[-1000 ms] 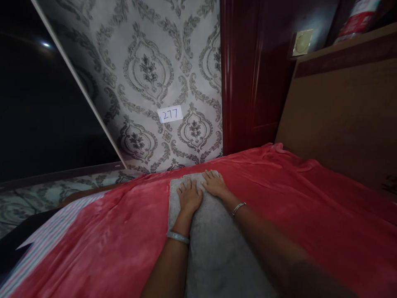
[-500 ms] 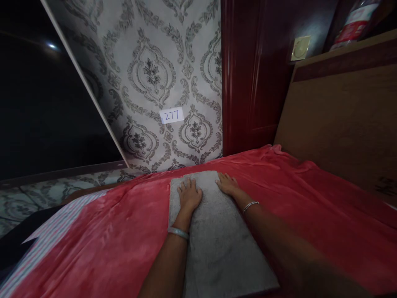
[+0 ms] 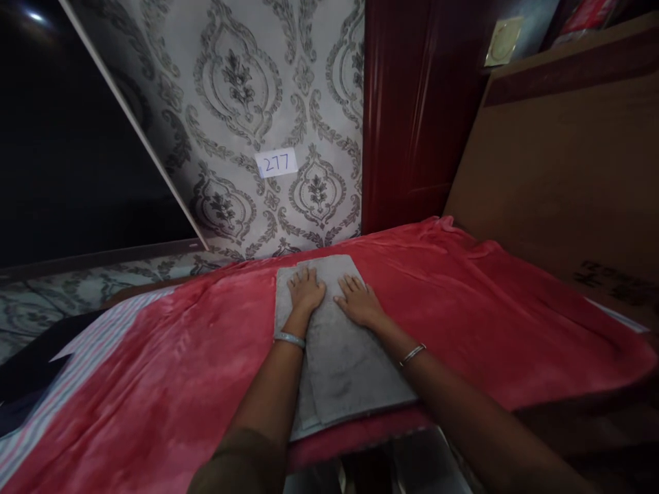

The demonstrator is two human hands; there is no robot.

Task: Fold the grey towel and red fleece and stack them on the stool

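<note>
Right hand (image 3: pixel 359 302) has moved inward over the grey cloth (image 3: pixel 350 374); apart from it, the left hand (image 3: pixel 307 289) also lies spread, palm down. Both probably hold the cloth flat beneath them, though dimness obscures its layers.

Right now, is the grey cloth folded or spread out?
Folded, it appears: the grey cloth is a narrow strip, with a lower layer showing along its left edge.

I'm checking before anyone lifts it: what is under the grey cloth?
The grey cloth lies on the red blanket, which shows along its sides and near edge. What is directly beneath is covered, so I cannot tell whether anything else lies there.
</note>
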